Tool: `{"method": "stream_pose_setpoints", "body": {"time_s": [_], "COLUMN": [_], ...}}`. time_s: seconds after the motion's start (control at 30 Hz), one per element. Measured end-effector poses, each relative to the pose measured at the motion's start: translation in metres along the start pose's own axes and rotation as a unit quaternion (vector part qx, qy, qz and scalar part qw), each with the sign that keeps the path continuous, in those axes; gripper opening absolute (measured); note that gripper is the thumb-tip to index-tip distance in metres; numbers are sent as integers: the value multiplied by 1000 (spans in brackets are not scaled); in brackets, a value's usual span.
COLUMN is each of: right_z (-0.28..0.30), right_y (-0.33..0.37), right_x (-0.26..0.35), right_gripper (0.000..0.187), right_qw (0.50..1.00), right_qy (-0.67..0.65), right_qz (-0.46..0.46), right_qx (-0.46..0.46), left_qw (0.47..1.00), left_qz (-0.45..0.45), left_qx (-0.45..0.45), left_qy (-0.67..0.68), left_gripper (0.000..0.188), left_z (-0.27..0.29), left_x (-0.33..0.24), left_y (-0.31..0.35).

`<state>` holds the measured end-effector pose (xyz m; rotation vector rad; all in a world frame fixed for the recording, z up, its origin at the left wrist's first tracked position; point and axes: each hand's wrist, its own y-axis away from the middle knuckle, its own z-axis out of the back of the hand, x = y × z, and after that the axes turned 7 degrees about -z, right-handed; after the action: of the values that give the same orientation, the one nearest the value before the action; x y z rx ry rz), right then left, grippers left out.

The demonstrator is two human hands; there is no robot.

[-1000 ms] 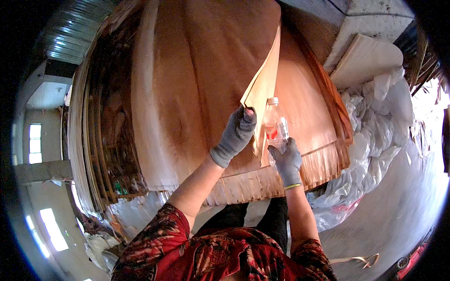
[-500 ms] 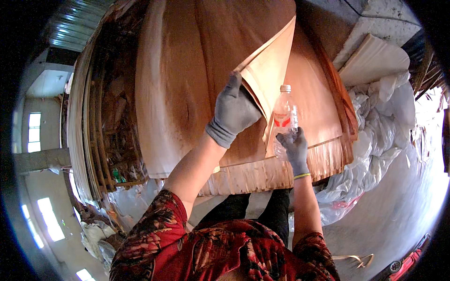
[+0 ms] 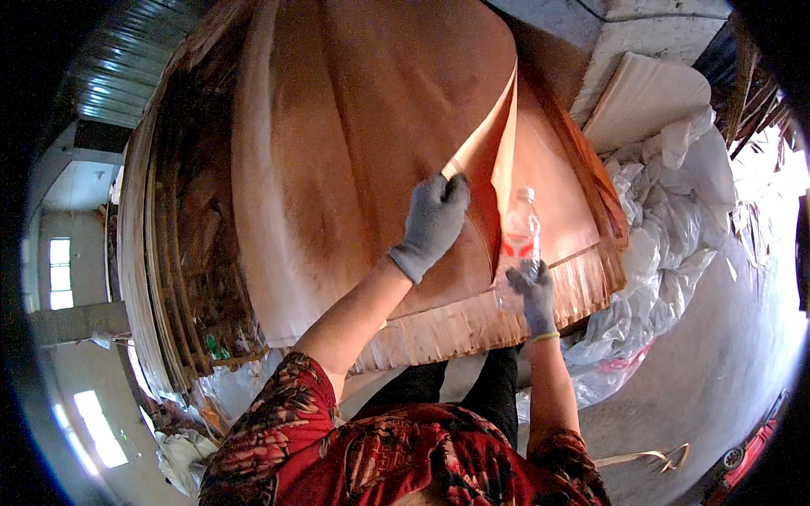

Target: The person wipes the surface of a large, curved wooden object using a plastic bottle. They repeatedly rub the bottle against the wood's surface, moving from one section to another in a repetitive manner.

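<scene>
A tall stack of thin brown wood veneer sheets [image 3: 337,110] fills the middle of the view. My left hand [image 3: 432,223], in a grey glove, is closed on the lifted edge of the top veneer sheet, whose corner curls up and shows a paler underside. To its right, my right hand [image 3: 534,299], also gloved in grey with a yellow cuff, grips the lower part of a clear plastic bottle [image 3: 521,240] with a white cap and red label. The bottle stands upright in front of the sheets beside the curled edge, slightly blurred.
Crumpled clear plastic sheeting [image 3: 645,244] lies along the stack's right side, below a pale stack of sheets [image 3: 645,101]. Further veneer stacks [image 3: 148,244] stand at the left. A red object with a wheel [image 3: 747,460] and a loose strap [image 3: 654,455] are on the floor at lower right.
My left hand has come down and slightly right, lowering the raised sheet edge, so less of its underside shows. My right hand and the bottle have dropped a little.
</scene>
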<state>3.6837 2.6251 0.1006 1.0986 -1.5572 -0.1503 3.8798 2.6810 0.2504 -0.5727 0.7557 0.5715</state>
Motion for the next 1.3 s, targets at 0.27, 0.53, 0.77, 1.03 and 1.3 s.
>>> {"method": "stream_pose_setpoints", "body": {"time_s": [0.27, 0.53, 0.77, 1.03, 1.3], "right_z": [77, 85, -24, -104, -232], "right_y": [75, 137, 137, 123, 74], "right_x": [0, 58, 87, 108, 183], "right_gripper": [23, 48, 56, 74, 69], "right_qw": [995, 984, 830, 637, 191], "right_qy": [-15, 139, 543, 711, 888], "right_qz": [11, 105, 96, 224, 369], "right_qx": [-96, -41, 84, 195, 198], "left_qw": [984, 948, 915, 811, 721], "left_qz": [-120, -170, 27, 34, 195], "left_qx": [-48, -119, -403, -544, -642], "left_qy": [-121, -242, -19, 213, 174], "left_gripper": [18, 18, 21, 27, 21], "left_z": [36, 144, 303, 421, 451], "left_x": [-38, -52, 6, 59, 182], "left_y": [11, 53, 135, 260, 366]}}
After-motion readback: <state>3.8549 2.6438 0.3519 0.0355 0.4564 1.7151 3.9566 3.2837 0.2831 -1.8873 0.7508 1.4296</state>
